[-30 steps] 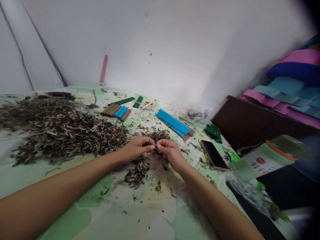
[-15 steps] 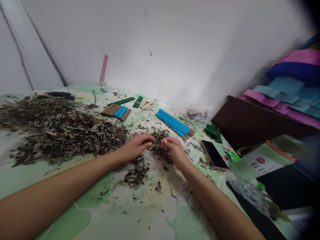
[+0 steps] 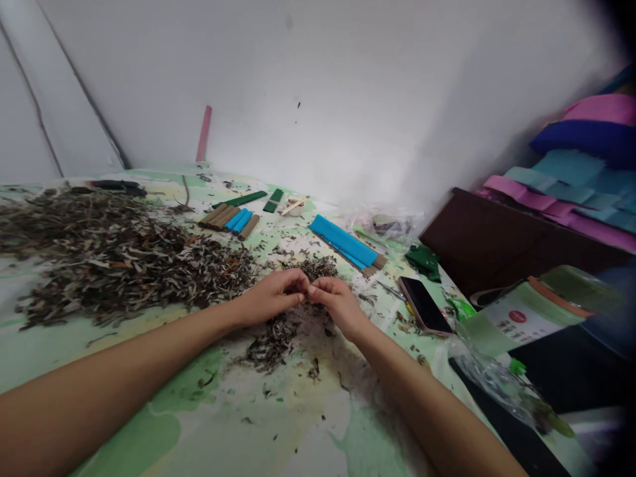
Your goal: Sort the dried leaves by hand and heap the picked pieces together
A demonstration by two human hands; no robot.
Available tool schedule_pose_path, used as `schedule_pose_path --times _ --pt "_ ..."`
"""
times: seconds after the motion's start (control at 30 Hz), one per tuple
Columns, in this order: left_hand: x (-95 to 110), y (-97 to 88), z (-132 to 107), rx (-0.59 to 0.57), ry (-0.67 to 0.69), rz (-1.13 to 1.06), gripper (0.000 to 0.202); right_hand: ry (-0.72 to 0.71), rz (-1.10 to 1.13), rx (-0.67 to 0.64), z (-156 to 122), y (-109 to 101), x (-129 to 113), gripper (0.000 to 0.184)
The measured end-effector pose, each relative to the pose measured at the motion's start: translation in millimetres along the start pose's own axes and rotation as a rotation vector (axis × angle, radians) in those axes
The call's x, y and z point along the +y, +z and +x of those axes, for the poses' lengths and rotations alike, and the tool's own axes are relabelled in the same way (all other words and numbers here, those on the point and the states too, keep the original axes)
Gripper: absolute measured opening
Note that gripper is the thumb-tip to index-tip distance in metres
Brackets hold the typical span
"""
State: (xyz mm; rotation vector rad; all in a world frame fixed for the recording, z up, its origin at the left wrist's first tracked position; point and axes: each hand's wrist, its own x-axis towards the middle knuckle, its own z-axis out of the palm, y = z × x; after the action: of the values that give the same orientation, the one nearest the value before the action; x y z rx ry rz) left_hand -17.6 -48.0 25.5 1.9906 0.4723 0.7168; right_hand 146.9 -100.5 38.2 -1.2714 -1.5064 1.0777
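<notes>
Leaves (image 3: 149,265) are lying at nine o'clock from your left hand (image 3: 273,295); your right hand (image 3: 336,301) is meeting it, each grip's hold unclear.

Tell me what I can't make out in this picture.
In the head view:
1. Anything between the fingertips of the left hand and right hand: fingers hide it.
2. Near part of the leaf heap behind them: hands cover it.
3. Large leaf pile's far-left end: cut by the frame edge.
4. Label wording: too small, blurred.
</notes>
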Motion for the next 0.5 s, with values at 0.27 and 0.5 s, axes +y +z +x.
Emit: schedule_pose_path --times 0.27,0.5 --pt "6.5 0.5 0.8 -0.026 -0.112 -0.274 0.012 0.033 0.147 -0.058 -3.0 -2.0 -10.9 0.02" --pt "6.4 -3.5 1.1 0.038 -0.111 -0.333 0.016 0.01 0.039 -0.092 -1.6 -5.7 -9.5 0.02"
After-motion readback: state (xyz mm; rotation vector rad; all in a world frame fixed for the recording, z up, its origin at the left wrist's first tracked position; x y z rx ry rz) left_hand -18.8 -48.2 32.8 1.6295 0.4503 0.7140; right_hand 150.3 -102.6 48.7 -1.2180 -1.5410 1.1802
